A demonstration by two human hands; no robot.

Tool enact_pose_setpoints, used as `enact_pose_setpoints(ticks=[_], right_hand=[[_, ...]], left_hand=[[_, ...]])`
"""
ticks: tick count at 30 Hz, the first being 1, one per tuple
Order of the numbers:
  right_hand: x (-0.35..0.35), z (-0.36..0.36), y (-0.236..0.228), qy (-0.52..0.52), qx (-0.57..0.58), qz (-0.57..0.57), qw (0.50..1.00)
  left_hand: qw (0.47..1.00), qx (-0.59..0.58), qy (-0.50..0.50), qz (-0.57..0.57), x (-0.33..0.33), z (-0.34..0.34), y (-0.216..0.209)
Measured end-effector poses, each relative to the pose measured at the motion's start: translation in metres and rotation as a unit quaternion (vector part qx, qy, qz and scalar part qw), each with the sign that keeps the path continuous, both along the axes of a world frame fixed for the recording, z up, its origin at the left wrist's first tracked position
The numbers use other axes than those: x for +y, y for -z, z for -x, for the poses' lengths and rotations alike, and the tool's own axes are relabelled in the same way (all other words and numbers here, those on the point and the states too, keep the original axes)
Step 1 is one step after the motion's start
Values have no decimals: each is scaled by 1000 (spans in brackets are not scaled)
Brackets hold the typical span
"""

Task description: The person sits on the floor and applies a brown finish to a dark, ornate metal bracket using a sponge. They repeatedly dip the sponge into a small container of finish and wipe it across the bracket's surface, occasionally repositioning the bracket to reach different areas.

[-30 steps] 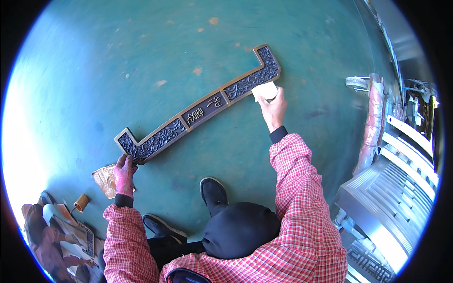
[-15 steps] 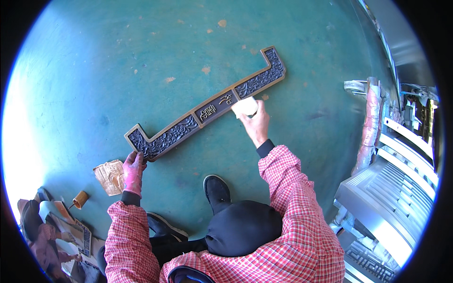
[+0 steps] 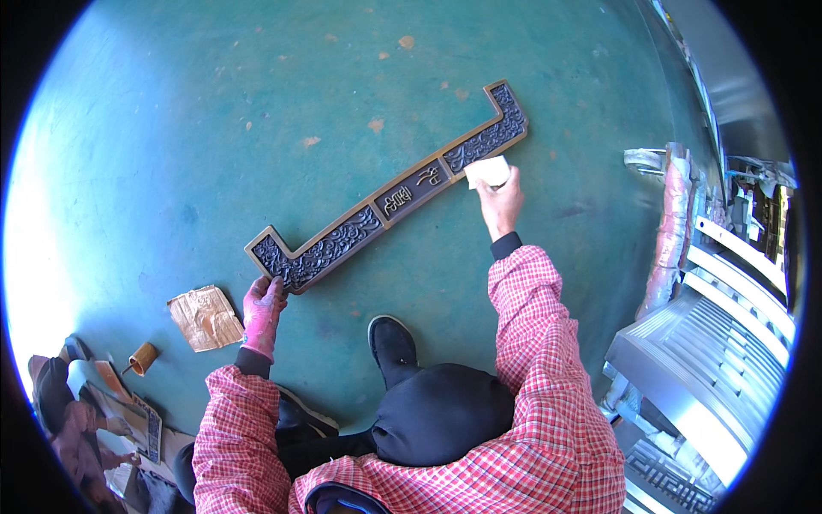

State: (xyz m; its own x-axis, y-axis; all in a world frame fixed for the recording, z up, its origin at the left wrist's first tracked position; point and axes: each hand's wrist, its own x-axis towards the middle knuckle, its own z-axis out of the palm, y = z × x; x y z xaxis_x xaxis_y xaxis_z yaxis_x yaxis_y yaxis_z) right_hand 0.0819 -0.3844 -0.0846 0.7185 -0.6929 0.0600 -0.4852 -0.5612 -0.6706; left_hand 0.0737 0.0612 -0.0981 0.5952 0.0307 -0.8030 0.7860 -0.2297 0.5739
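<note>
A long bronze-framed decorative trim piece (image 3: pixel 338 233), with dark scrollwork panels, raised gold characters and a hooked end on each side, slants across the space before me. My left hand (image 3: pixel 263 313), in a pink stained glove, grips its near left corner with the fingertips. In my right hand (image 3: pixel 501 204), which is bare, a white block or folded pad (image 3: pixel 488 172) is pinched. The pad rests against the trim's lower edge near its right scrollwork panel. Whether it is cloth or sponge I cannot make out.
On the green floor (image 3: pixel 188 163) lies a flattened piece of brown cardboard (image 3: pixel 205 319), left of my gloved hand. A brown cup-like container (image 3: pixel 143 358) stands near a co-worker (image 3: pixel 81 441) at lower left. Stacked metal panels (image 3: pixel 693 360) and a wrapped post (image 3: pixel 668 231) line the right side.
The trim piece has shifted slightly to the right, with my left hand moving along with it. My right hand and the white pad have moved right and a little farther away.
</note>
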Motion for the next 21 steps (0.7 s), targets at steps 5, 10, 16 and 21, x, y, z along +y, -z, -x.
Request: enact_pose_setpoints(ticks=[5, 10, 16, 21], right_hand=[[56, 29, 1, -138, 78, 14, 987], [34, 11, -12, -41, -60, -36, 997], [48, 10, 0, -53, -1, -28, 998], [109, 36, -5, -160, 43, -54, 985]], left_hand=[[1000, 0, -7, -5, -2, -1, -4], [1000, -3, -15, -5, 0, -1, -5], [1000, 1, -4, -7, -5, -3, -8], [1000, 3, -21, -4, -3, -3, -7]])
